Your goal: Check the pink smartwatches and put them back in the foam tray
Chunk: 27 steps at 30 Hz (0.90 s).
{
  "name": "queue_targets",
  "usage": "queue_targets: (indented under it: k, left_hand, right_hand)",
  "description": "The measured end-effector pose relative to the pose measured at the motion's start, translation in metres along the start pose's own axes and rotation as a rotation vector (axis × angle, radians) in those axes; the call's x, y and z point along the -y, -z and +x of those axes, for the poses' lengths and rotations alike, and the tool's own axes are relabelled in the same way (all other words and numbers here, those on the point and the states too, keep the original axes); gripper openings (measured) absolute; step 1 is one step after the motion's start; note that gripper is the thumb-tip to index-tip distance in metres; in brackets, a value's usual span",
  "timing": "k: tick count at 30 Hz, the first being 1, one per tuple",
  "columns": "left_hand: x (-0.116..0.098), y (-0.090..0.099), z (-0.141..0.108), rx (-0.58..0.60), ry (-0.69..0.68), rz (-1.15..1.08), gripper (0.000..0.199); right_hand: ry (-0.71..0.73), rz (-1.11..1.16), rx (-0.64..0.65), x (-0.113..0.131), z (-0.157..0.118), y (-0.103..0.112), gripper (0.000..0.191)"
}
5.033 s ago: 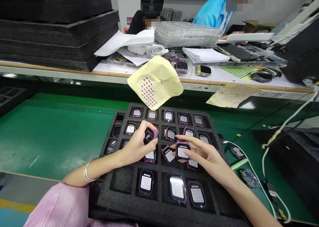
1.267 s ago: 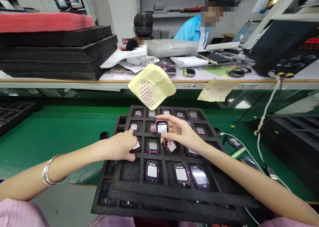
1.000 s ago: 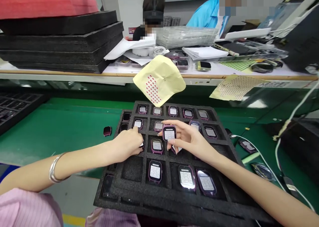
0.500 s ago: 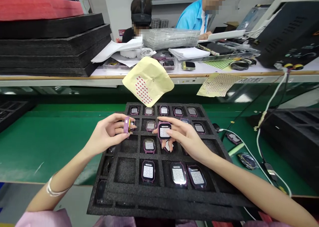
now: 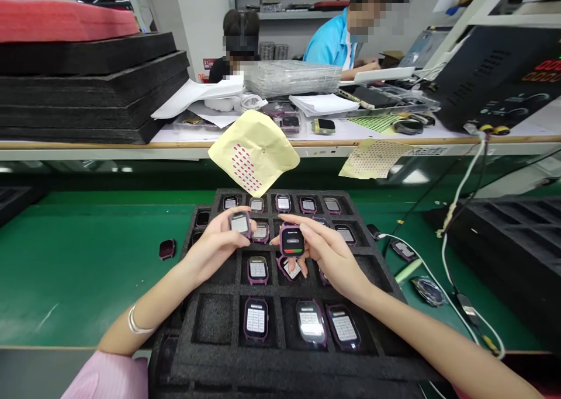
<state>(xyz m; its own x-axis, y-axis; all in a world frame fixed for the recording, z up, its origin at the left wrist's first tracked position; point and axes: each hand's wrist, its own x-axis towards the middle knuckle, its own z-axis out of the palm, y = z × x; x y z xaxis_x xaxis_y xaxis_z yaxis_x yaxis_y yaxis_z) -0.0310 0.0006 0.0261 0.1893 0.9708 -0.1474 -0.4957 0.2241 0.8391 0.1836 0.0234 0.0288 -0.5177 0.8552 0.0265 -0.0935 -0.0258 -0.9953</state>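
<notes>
My left hand grips a purple smartwatch body by its edges, its lit screen facing up. In my right hand is another purple smartwatch, whose dark screen shows a red and green bar. Both are held a little above a black foam tray, close to each other. Several strapless watches with white lit screens lie in the tray's compartments, such as a watch near the front and a tilted watch partly behind my right fingers.
A lone watch lies on the green mat to the left. Cables and a watch are at the right. Stacked black foam trays stand back left. Yellow sticker sheets hang from the shelf edge. Two people sit beyond.
My left hand has moved right and turned its watch from edge-on to screen-up. The right watch's screen has switched from a white list to a dark page with a coloured bar.
</notes>
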Motion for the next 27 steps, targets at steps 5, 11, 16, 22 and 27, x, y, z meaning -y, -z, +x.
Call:
queue_targets:
  k: [5, 11, 16, 22, 27]
  left_hand:
    - [0.003, -0.002, -0.003, 0.131, 0.111, -0.113, 0.047]
    - [0.006, -0.008, -0.009, 0.144, 0.0, 0.036, 0.04]
    - [0.01, -0.007, -0.008, 0.189, -0.042, 0.115, 0.041]
    - [0.008, -0.004, -0.01, 0.18, -0.085, 0.058, 0.046]
    - [0.005, -0.006, -0.015, 0.197, -0.054, 0.038, 0.042]
  right_hand:
    - [0.01, -0.025, -0.056, 0.003, -0.001, 0.001, 0.037]
    - [0.01, -0.01, -0.053, 0.006, -0.002, 0.008, 0.034]
    - [-0.004, -0.017, -0.043, 0.005, -0.002, 0.009, 0.034]
    - [-0.006, -0.014, -0.023, 0.005, -0.003, 0.006, 0.036]
    - [-0.014, -0.036, -0.011, 0.01, -0.005, 0.003, 0.039]
